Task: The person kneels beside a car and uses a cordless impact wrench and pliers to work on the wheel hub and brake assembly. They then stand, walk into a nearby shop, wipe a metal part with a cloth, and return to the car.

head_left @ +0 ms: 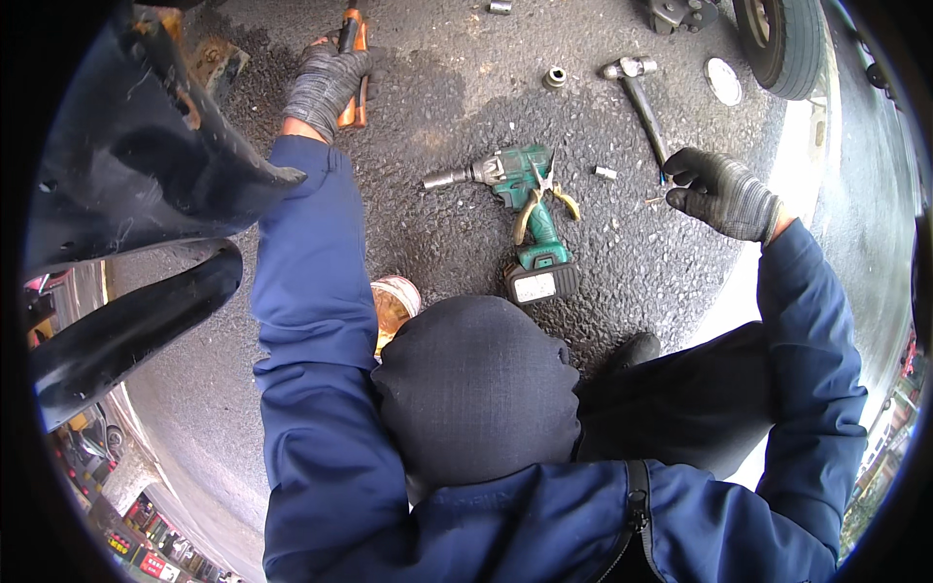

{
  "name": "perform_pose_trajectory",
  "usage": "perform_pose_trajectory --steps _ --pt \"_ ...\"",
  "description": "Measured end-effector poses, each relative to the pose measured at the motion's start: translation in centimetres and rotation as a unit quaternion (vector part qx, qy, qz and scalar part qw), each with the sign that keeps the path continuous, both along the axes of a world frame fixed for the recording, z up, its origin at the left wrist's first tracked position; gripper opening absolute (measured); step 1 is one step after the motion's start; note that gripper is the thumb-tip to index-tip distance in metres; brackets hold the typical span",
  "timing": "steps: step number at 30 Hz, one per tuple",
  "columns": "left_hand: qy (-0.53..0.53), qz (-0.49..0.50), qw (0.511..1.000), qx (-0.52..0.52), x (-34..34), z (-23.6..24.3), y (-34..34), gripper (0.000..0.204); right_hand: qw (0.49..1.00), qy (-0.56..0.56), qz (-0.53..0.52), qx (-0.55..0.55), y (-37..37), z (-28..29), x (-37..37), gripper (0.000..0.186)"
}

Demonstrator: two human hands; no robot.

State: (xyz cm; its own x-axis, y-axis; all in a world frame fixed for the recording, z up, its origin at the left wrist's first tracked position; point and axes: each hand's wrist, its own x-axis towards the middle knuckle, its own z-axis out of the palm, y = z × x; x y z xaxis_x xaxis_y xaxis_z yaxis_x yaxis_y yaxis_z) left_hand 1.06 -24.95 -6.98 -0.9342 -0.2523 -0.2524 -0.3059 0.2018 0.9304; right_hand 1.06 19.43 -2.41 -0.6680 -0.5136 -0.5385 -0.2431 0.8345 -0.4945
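Observation:
My left hand (321, 83), in a grey knit glove, is closed on an orange-handled tool (355, 112) at the upper left. My right hand (714, 194), gloved too, hangs loosely curled with fingers apart beside the handle end of a ball-peen hammer (637, 97) on the wet asphalt (466, 78); whether it touches the handle is unclear. Between my hands lies a green cordless impact wrench (544, 233) with a socket fitted, and yellow-handled pliers (569, 204) on top. Loose sockets (555, 78) and a small metal cylinder (604, 173) lie nearby.
Black vehicle body parts (136, 165) fill the left side. A tire (787, 44) stands at upper right, near a round white lid (724, 81) and a dark metal part (680, 14). A can with brown contents (394, 306) sits by my left forearm. A white painted line runs along the right.

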Motion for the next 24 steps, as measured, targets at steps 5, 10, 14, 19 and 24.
perform_pose_trajectory --steps 5,10,14,19,24 --pt "0.015 -0.002 0.998 -0.067 0.7 0.0 1.2 0.047 1.0 0.004 -0.011 0.012 0.2 0.0 0.0 0.041" --pt "0.017 0.001 0.999 0.039 0.9 0.3 1.3 0.05 1.0 -0.01 -0.015 -0.009 -0.1 0.3 0.1 0.041" --pt "0.031 0.0 0.999 0.029 1.4 0.2 1.0 0.043 0.999 -0.008 -0.013 0.029 -0.5 0.8 0.1 0.04" --pt "0.022 -0.019 0.999 0.026 1.5 0.0 0.6 0.038 0.999 -0.023 -0.02 0.016 -0.7 1.0 0.2 0.039" --pt "-0.008 -0.026 0.994 -0.103 1.3 0.1 0.7 0.033 1.0 -0.014 -0.015 0.017 -0.7 1.1 0.3 0.039"
